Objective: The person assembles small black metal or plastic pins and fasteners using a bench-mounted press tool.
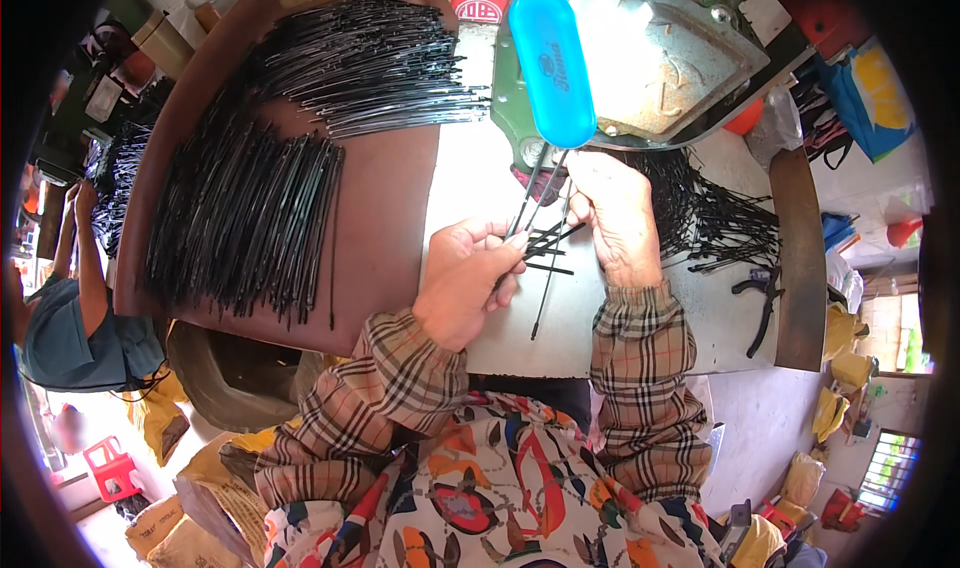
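Note:
My left hand is closed round a few thin black rods, which slant up toward the machine's lower edge. Just right of it, my right hand pinches one thin black rod that hangs down toward the table. Short black pieces lie crossed on the pale metal tabletop between and below the hands. Above the fingers hangs a rounded blue plastic piece, in front of a green machine. What the rod tips touch under the blue piece is hard to make out.
Two wide rows of black rods, an upper one and a lower one, lie on the brown sheet at left. A tangled heap of rods and black-handled pliers lie at right. Another person works far left.

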Demonstrator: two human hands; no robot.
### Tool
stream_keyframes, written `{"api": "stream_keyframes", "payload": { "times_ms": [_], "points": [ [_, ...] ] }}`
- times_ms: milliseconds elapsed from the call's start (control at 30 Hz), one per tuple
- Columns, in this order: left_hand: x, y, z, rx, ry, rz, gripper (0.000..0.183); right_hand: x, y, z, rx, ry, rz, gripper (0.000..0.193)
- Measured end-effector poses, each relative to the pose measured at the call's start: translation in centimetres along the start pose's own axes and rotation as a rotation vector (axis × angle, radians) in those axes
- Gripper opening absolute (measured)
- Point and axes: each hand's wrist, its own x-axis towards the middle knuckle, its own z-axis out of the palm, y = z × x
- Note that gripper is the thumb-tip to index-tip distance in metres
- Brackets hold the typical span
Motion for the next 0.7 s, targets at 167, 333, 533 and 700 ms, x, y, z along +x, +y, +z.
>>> {"api": "stream_keyframes", "payload": {
  "times_ms": [167,333,533,700],
  "points": [
    [-0.1,0.7,-1.2,0.051,-0.042,-0.016,0.022,-0.3,-0.6,0.4,-0.03,-0.015,-0.05,0.015],
    [-0.6,1.2,-2.0,0.131,-0.086,-0.028,0.02,-1.1,-0.5,0.0,-0.028,-0.059,-0.056,0.016],
    [-1.0,1.7,-2.6,0.141,-0.157,-0.05,0.02,-1.3,-1.0,-0.1,-0.075,-0.102,0.017,0.016],
    [-1.6,1.7,-2.7,0.162,-0.132,-0.053,0.019,-1.8,-0.9,0.0,-0.094,-0.08,0.035,0.014]
  ]
}}
